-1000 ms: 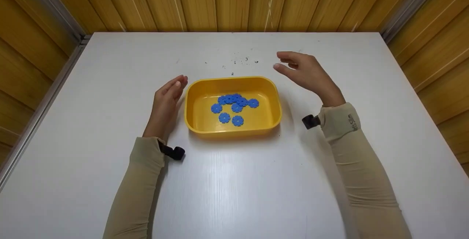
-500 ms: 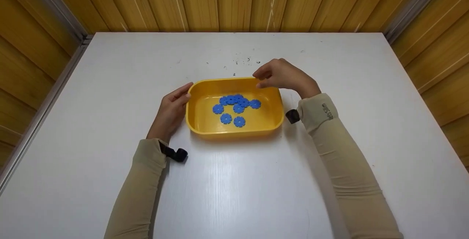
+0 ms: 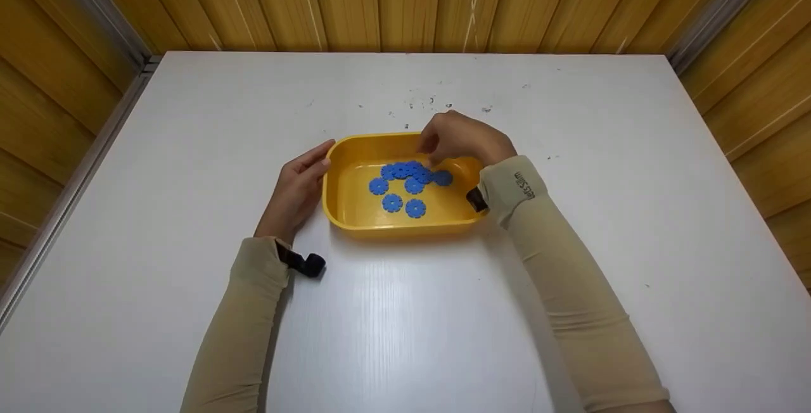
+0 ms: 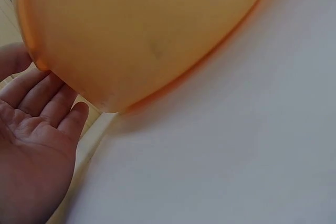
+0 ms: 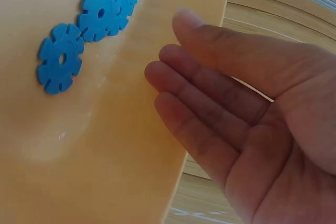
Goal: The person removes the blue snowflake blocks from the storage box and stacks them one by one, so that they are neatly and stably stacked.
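Observation:
A yellow plastic bin (image 3: 405, 228) stands on the white table, holding several blue notched discs (image 3: 415, 208), flat flower-shaped pieces with a small centre hole. Most overlap in a pile (image 3: 405, 171) toward the far wall. My left hand (image 3: 291, 188) grips the bin's left end, thumb at the rim and fingers along the outer wall; the left wrist view shows the thumb against the rim (image 4: 32, 51). Over the bin's far right part is my right hand (image 3: 466, 137), its fingertips close to the pile. Seen from the right wrist, its bent fingers (image 5: 194, 114) and thumb stand apart with nothing between them.
The white table (image 3: 380, 337) extends around the bin on all sides. Small dark specks (image 3: 432, 101) mark its surface behind the bin. Wood-patterned panels (image 3: 405, 4) rise along the back and both sides.
My right hand has come from beyond the bin's right end, leftward and down over the discs. My left hand has moved against the bin's left end and taken hold of it.

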Demonstrator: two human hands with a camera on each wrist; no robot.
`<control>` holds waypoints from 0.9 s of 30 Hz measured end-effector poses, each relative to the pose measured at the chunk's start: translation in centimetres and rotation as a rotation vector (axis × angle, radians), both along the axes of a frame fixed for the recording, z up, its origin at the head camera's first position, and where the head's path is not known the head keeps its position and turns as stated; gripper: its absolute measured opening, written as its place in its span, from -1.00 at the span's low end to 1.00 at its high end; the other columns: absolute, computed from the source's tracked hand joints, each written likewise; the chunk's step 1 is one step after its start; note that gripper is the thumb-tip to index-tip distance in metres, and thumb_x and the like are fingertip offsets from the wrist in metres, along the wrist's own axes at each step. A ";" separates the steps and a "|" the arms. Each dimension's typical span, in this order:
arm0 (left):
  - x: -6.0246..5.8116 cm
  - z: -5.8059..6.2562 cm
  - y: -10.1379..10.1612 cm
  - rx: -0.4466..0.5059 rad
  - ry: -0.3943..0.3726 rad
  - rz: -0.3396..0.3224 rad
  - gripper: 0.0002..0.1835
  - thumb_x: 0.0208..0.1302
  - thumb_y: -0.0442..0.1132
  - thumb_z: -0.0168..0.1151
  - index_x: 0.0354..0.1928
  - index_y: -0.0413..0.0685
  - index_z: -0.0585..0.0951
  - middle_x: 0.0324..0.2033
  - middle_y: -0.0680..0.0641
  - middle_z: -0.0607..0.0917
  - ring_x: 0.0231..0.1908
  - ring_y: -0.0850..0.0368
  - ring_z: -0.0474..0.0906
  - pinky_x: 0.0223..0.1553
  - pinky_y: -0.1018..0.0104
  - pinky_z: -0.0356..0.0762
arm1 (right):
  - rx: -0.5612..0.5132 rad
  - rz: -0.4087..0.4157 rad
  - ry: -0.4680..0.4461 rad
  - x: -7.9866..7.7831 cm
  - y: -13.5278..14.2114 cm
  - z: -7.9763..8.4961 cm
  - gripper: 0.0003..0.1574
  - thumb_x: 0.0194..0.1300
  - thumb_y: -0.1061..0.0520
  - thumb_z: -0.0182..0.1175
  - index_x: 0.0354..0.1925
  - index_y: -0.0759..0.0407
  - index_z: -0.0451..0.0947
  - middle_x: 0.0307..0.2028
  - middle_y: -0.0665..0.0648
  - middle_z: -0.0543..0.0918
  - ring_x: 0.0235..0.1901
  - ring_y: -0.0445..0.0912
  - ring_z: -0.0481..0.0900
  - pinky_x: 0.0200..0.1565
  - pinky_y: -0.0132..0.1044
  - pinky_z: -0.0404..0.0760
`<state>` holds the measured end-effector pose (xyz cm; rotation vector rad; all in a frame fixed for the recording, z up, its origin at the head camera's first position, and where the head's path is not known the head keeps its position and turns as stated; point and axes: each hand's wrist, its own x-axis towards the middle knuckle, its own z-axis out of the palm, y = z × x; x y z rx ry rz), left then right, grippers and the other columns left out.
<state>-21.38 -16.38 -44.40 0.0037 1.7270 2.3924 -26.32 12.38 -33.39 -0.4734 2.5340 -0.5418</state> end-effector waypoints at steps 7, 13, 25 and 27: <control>0.0 0.1 0.1 -0.002 -0.008 -0.003 -0.45 0.54 -0.37 0.03 0.52 -0.19 0.30 0.53 -0.11 0.34 0.52 0.12 0.27 0.48 0.35 0.34 | 0.042 0.020 -0.006 0.2 -1.0 -0.9 -0.56 0.27 0.26 0.39 0.14 0.17 0.69 0.07 0.14 0.73 0.04 0.02 0.63 0.25 -0.08 0.65; 0.0 0.0 0.0 -0.003 -0.004 -0.012 -0.44 0.54 -0.37 0.03 0.53 -0.21 0.28 0.53 -0.11 0.34 0.52 0.11 0.27 0.48 0.34 0.34 | 0.067 0.042 -0.004 0.3 -1.2 -1.7 -0.52 0.19 0.31 0.45 0.11 0.16 0.71 0.05 0.13 0.74 0.04 0.01 0.62 0.27 -0.08 0.64; -0.1 -0.1 -0.1 -0.010 -0.012 -0.017 -0.45 0.55 -0.34 0.04 0.52 -0.18 0.30 0.52 -0.10 0.35 0.51 0.10 0.29 0.47 0.34 0.36 | 0.171 0.097 0.132 1.5 -2.5 -2.6 -0.76 0.25 0.36 0.36 -0.10 0.19 0.68 -0.18 0.14 0.63 -0.16 0.04 0.55 -0.07 -0.22 0.65; -0.1 -0.2 -0.1 -0.011 -0.011 -0.018 -0.45 0.55 -0.34 0.03 0.52 -0.18 0.29 0.52 -0.10 0.35 0.51 0.10 0.28 0.48 0.34 0.34 | 0.182 0.135 0.182 1.7 -2.7 -2.8 -0.83 0.25 0.41 0.30 -0.20 0.22 0.64 -0.29 0.14 0.58 -0.24 0.02 0.53 -0.21 -0.27 0.55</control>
